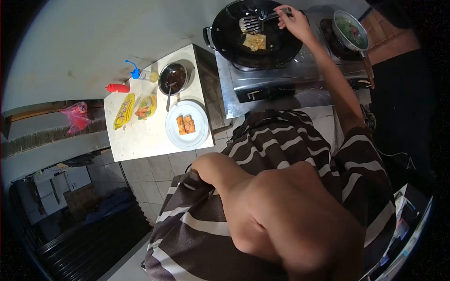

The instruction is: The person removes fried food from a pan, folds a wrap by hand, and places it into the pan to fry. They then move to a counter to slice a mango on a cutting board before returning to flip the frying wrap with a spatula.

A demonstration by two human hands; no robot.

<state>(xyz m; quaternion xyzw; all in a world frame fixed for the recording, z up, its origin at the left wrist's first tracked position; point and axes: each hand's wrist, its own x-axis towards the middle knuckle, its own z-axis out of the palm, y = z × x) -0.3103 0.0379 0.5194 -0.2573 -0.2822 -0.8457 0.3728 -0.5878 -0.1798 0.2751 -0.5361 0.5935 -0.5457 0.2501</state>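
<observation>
My right hand (293,22) is closed around the handle of a slotted spatula (251,24), held over the black wok (229,52). Just below the spatula's head lies a flat, squarish piece of folded food (254,42), pale yellow with browned spots. A smaller yellowish bit is at the spatula's edge. My left arm is bent, and my left hand (295,206) is raised close to the camera, large and blurred. Its fingers cannot be made out, nor whether it holds anything.
The wok sits on a steel gas stove (300,70); a handled pan of greens (351,30) stands right. On the white table (140,145) are a plate (206,124) with two browned pieces, a dark-filled bowl (176,75) with a spoon, a blue-capped bottle (136,73), a red bottle (117,88) and packets (124,111).
</observation>
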